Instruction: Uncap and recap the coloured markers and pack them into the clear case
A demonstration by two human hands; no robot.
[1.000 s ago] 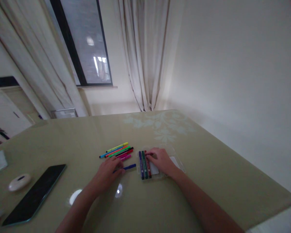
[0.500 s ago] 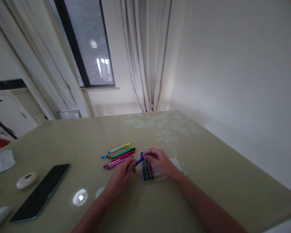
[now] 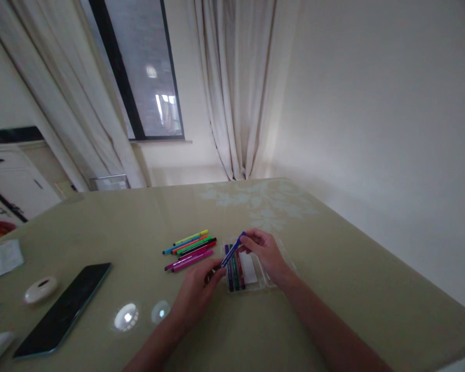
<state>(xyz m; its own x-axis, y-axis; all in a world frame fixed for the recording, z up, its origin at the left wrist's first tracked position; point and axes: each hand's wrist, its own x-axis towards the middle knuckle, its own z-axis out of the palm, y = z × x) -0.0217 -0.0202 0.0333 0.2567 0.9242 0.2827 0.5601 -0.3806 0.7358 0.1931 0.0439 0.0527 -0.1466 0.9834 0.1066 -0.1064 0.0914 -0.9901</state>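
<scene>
A blue marker [image 3: 232, 250] slants up to the right above a clear plastic case [image 3: 260, 281]. My left hand [image 3: 200, 285] pinches its lower end, and my right hand [image 3: 267, 255] is closed around its upper end. Below it in the case, a dark purple marker [image 3: 230, 280], a green marker [image 3: 236, 276] and a red marker [image 3: 241, 274] lie side by side. A white piece [image 3: 249, 268] is beside the red one. Left of the case lie several loose markers, including a yellow marker [image 3: 191, 237], a black marker [image 3: 197, 247] and a magenta marker [image 3: 194, 261].
On the table's left side are a dark tablet-like device [image 3: 65, 310], a white rounded object [image 3: 41, 290] and a pale sheet [image 3: 2, 261]. A wall [image 3: 391, 129] runs along the right edge, and curtains [image 3: 236, 93] hang behind the table [image 3: 139, 232].
The blue marker has tilted more steeply, its upper end now higher and further right. My right hand has moved up and right, uncovering more of the case; my left hand has shifted slightly right.
</scene>
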